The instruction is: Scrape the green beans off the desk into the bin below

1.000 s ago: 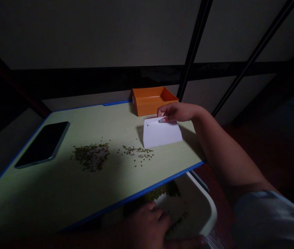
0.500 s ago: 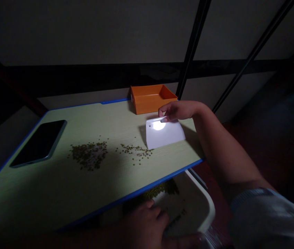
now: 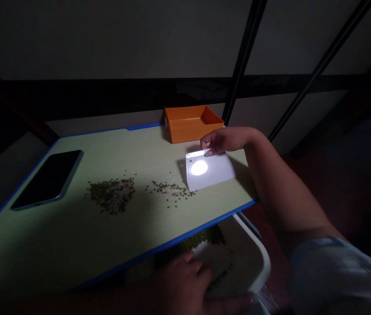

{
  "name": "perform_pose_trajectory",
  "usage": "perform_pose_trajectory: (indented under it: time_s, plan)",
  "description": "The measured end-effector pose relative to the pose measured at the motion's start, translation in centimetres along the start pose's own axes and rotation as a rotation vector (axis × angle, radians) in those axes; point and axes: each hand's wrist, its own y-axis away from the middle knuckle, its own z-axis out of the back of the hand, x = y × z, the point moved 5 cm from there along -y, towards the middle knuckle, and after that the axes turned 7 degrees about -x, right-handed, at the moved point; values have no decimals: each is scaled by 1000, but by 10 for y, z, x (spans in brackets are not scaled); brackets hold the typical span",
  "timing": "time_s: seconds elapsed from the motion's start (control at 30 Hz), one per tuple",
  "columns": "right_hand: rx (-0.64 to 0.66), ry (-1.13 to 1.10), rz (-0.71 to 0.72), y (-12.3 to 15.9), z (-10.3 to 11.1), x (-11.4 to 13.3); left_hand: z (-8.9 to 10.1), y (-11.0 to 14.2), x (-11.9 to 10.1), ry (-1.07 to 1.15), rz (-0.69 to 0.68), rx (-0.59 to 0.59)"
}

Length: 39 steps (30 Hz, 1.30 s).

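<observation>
My right hand [image 3: 223, 141] pinches the top edge of a white plastic scraper [image 3: 213, 175], which has a small hole in one corner. The scraper stands tilted on the pale tabletop [image 3: 106, 151], its lower left corner touching a thin scatter of small green beans [image 3: 168, 189]. A bright spot of light falls on its face. To the left lies a denser pile of beans [image 3: 111, 194] mixed with whitish bits. In the dim foreground, my left hand [image 3: 185, 280] is over a white tub [image 3: 262, 258], thumb spread from loosely bent fingers, with nothing visible in it.
An orange open box [image 3: 192, 133] sits at the table's back edge, just behind my right hand. A phone [image 3: 49, 179] lies at the left. The tub below the blue front edge [image 3: 172, 245] contains more green beans [image 3: 201, 239]. Dark-framed panels rise behind the table.
The scraper has tilted a little and its lower edge has shifted slightly toward me. The light spot sits lower on its face. My left hand has hardly moved.
</observation>
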Motion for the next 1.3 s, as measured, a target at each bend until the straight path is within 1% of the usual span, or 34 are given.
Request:
perform_pose_trajectory:
  time_s: [0.13,0.3,0.43,0.57,0.6,0.63,0.7,0.8,0.87,0.93,1.0,1.17,1.3]
  plan:
    - [7,0,-6,1,0,-1,1,1,0,-17,23,-60]
    - [-20,36,-35,0,1,-3,3,0,-2,-12,34,-77]
    - [-6,48,-37,1,0,-2,-1,1,-1,-36,56,-98]
    - [12,60,-26,1,0,-2,-4,2,-2,-35,29,-168]
    - [17,64,-21,1,0,-2,-4,2,-2,-41,41,-177]
    - [23,66,-16,1,0,-2,-3,2,-1,-45,55,-175]
    - [33,66,-13,2,-1,0,0,2,-1,-49,91,-132]
    - [37,60,-24,2,-2,1,4,1,-4,-8,62,-55]
    - [36,55,-27,2,-3,2,5,1,-5,18,49,-30]
    - [37,49,-24,2,-3,2,4,1,-5,19,76,-32]
    - [36,48,-20,2,-3,3,3,1,-3,6,106,-61]
    - [37,40,-23,1,-4,2,0,2,-3,47,79,-51]
    - [42,33,-37,0,-5,2,0,2,-3,21,83,-103]
